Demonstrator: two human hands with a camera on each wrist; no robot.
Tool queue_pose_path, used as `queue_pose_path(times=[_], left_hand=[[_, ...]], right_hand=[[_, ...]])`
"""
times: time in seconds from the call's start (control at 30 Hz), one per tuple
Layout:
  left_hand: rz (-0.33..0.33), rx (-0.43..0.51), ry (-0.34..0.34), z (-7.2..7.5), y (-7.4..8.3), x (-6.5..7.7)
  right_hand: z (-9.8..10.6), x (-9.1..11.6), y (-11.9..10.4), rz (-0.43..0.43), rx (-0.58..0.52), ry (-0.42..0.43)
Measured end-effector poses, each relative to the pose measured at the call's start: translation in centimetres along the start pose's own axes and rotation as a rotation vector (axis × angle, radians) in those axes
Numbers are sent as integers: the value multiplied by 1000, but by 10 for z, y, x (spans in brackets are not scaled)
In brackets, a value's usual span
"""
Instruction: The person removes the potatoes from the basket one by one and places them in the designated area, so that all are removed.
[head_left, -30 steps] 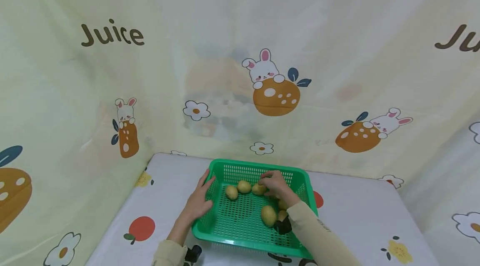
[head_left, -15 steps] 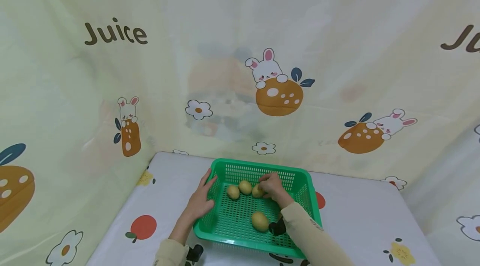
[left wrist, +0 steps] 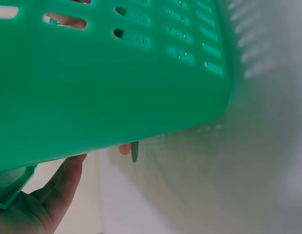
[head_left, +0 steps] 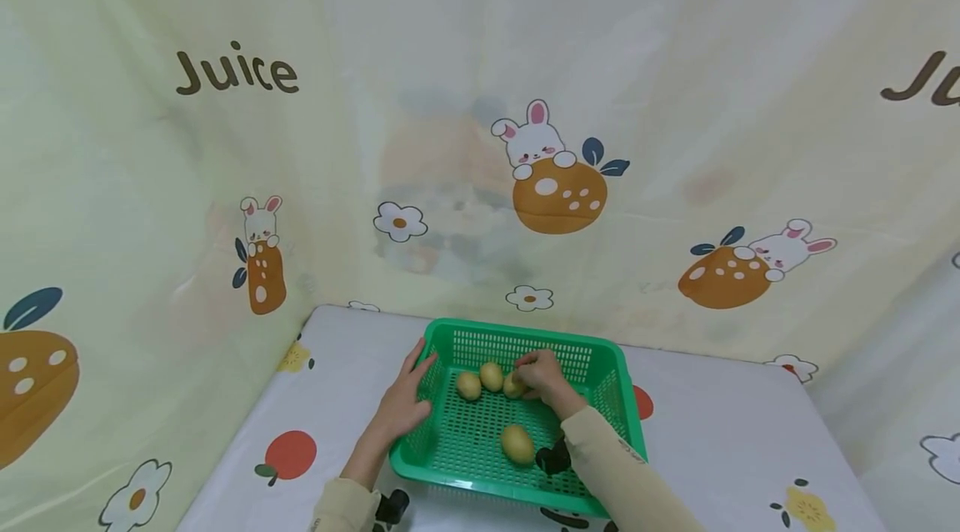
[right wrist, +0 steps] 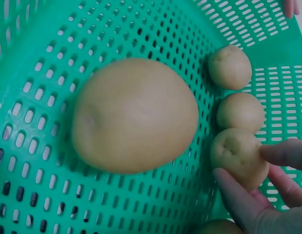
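A green plastic basket (head_left: 480, 485) holds several yellow-brown potatoes. My left hand (head_left: 401, 409) lies against its left side, fingers straight and spread at the rim; the left wrist view has part of that hand below the green wall (left wrist: 116, 97). Inside the basket, my right hand (head_left: 543, 377) pinches a small potato (right wrist: 240, 157) between thumb and fingers. Two more potatoes, a middle one (right wrist: 240, 113) and a far one (right wrist: 230, 68), line up beside it along the back left. A larger potato (head_left: 517, 444) lies nearer the front.
Another potato (right wrist: 216, 227) shows partly at the bottom edge of the right wrist view. Black wrist camera (head_left: 553, 457) hangs close by the larger potato. The basket stands on a white patterned tablecloth (head_left: 720, 432), with a printed curtain (head_left: 450, 140) behind.
My right hand has shifted slightly left with its potato, closer to the other two. The larger front potato has moved left. Potatoes at the right are now hidden behind my right arm.
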State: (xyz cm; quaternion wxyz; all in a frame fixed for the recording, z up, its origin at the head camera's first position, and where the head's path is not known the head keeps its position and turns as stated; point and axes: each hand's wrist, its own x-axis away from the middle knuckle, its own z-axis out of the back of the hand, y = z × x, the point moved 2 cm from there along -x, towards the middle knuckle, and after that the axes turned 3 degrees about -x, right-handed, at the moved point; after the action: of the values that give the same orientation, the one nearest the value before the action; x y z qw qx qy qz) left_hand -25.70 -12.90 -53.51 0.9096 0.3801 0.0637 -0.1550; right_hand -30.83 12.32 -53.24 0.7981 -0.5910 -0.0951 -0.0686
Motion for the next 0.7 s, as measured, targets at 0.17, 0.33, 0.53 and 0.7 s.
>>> queue_pose_path(times=[0.17, 0.33, 0.53, 0.7], left_hand=[[-3, -9, -1, -2, -1, -1], [10, -5, -7, -3, -2, -2], [21, -11, -4, -3, -3, -2], [24, -12, -5, -3, -3, -2]], right_hand=[[7, -1, 1, 19, -55, -21], [20, 3, -7, 8, -97, -25], [42, 10, -20, 20, -119, -31], [64, 14, -24, 31, -133, -28]])
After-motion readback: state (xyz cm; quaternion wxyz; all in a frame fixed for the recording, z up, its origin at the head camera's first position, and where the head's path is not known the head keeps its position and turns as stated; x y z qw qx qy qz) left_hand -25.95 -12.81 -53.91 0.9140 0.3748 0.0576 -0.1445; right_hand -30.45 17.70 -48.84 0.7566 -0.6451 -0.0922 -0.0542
